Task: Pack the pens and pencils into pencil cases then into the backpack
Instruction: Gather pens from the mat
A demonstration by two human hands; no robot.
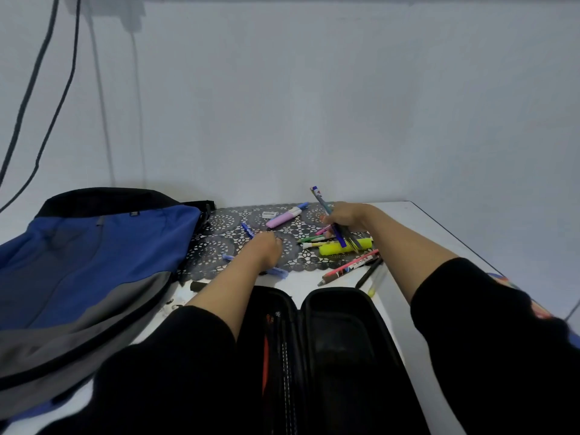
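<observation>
My right hand (345,216) grips a bundle of several pens (340,238) over the lace mat (219,243); a patterned one sticks up from it. My left hand (266,249) rests on the mat with fingers curled at the near end of a blue pen (247,229); blur hides whether they pinch it. More loose pens lie around: a purple highlighter (284,218), a yellow highlighter (361,244), a pink pencil (351,265), a light blue pen (277,272). A black pencil case (332,340) lies open between my forearms. The blue and grey backpack (94,262) lies at left.
A small sharpener (268,215) sits near the wall. A black marker (197,285) lies by the backpack. The white table's edge (455,237) runs down the right side. A colourful object (514,287) shows behind my right sleeve. Cables hang on the wall at left.
</observation>
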